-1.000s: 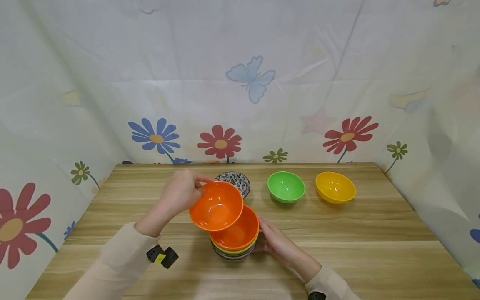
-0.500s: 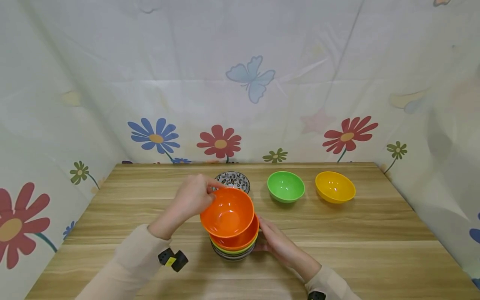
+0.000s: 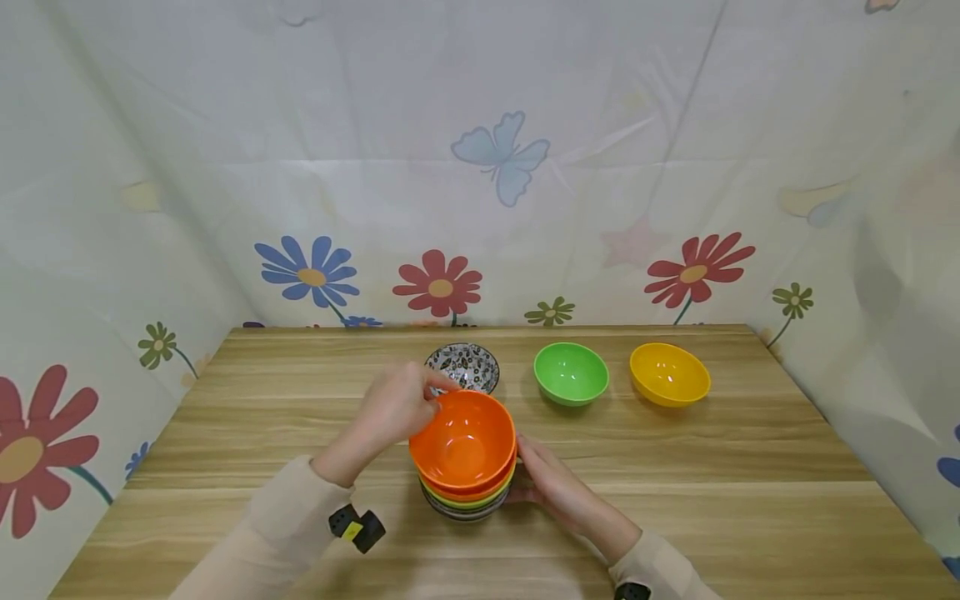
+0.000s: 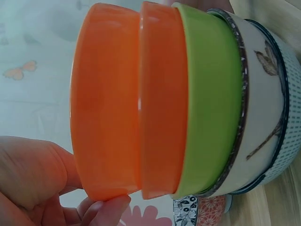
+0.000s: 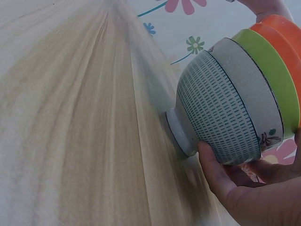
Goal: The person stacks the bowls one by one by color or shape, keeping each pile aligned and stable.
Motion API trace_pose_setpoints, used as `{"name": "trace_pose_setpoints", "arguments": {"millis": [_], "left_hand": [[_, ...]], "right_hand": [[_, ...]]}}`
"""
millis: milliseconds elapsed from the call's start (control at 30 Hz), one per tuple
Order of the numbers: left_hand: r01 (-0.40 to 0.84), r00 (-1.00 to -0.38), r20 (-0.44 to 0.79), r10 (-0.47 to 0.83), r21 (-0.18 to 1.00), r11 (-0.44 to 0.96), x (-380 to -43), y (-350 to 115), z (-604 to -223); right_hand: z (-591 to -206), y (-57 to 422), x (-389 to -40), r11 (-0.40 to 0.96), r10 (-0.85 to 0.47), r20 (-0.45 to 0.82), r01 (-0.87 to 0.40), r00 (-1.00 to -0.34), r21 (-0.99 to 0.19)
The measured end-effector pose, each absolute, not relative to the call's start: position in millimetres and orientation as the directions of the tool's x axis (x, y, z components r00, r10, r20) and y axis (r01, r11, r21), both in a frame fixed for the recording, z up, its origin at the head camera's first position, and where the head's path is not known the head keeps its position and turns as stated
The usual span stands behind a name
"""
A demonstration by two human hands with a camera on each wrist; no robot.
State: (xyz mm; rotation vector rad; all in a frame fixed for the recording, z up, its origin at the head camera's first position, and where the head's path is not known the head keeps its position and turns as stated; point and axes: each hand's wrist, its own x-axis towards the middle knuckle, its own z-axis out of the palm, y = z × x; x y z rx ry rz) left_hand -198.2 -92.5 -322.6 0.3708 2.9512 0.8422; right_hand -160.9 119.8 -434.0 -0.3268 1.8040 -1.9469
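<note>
My left hand [image 3: 390, 407] pinches the rim of an orange bowl [image 3: 463, 450] at its left far side. This bowl sits partly nested in a second orange bowl [image 4: 163, 99], whose upper wall still shows below it. Under these come a lime green bowl [image 4: 211, 96], a cream bowl [image 4: 258, 110] with a brown twig pattern, and a lowest bowl [image 5: 211, 106] with green dashes. On the right side of the stack, my right hand [image 3: 558, 485] grips the lowest bowl, its thumb [image 5: 211, 165] close to the foot and its fingers partly hidden behind.
Behind the stack stands a black-and-white floral bowl [image 3: 472, 367], partly covered by my left hand. Farther right on the wooden table [image 3: 750, 517] are a green bowl [image 3: 572, 377] and a yellow bowl [image 3: 670, 377]. A printed curtain [image 3: 360, 150] closes off the back and sides.
The top orange bowl has moved right and down with my left hand, from beside the stack into its upper orange bowl. My right hand stays in place on the stack.
</note>
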Motion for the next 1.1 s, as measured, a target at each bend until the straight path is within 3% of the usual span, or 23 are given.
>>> {"name": "trace_pose_setpoints", "arguments": {"millis": [467,1100], "left_hand": [[0.270,-0.960,0.078,0.267,0.502,0.822,-199,-91,-333],[0.224,-0.971,0.041,0.237,0.513,0.828,-199,-90,-337]], "right_hand": [[-435,120,-162,-0.018,-0.469,-0.150,0.179,-0.870,-0.984],[-434,119,-161,-0.017,-0.478,-0.139,0.167,-0.867,-0.986]]}}
